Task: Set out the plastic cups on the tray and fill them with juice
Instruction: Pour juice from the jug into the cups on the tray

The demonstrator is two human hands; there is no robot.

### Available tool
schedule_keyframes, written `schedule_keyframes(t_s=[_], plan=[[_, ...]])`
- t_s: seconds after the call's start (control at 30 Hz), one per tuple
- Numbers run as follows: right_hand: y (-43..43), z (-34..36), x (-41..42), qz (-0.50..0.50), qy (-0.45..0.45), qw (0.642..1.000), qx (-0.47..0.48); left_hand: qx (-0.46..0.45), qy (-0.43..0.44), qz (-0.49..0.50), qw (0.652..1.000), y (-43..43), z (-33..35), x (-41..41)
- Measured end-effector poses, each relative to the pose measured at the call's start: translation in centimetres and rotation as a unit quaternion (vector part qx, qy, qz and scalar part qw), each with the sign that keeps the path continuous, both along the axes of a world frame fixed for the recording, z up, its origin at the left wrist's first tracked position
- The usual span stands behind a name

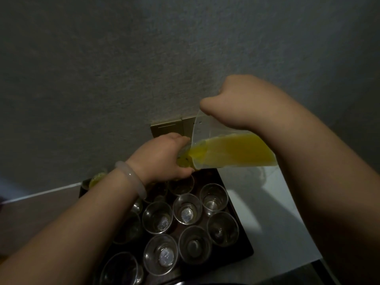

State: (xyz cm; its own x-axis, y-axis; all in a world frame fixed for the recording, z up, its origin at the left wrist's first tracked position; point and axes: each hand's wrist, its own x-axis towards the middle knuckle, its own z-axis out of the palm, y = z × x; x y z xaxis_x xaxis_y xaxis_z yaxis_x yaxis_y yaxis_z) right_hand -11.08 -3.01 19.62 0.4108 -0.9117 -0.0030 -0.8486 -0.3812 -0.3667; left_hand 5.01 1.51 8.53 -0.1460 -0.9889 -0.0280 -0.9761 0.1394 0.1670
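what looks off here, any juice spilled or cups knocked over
Nothing stands out. The empty cups stand upright on the tray, and no spill shows on the tray or the white counter. The left hand holds a cup at the lip of the jug, which the right hand tilts.

The tray (245, 245) occupies the lower centre of the frame, on the counter (267, 212) and against the wall (123, 68) behind. The cups (187, 208) stand close together on the tray. Above its far end, mid-frame, the left hand (162, 159) holds a raised cup (183, 160) left of the tilted jug (232, 150), gripped by the right hand (232, 103).
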Motion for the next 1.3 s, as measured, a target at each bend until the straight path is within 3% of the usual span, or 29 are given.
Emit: schedule_keyframes(t_s=[1.3], plan=[[0.49, 0.64, -0.37, 0.008, 0.012, 1.000, -0.026, 0.000, 0.000, 0.008, 1.000, -0.13, 0.30, 0.09]])
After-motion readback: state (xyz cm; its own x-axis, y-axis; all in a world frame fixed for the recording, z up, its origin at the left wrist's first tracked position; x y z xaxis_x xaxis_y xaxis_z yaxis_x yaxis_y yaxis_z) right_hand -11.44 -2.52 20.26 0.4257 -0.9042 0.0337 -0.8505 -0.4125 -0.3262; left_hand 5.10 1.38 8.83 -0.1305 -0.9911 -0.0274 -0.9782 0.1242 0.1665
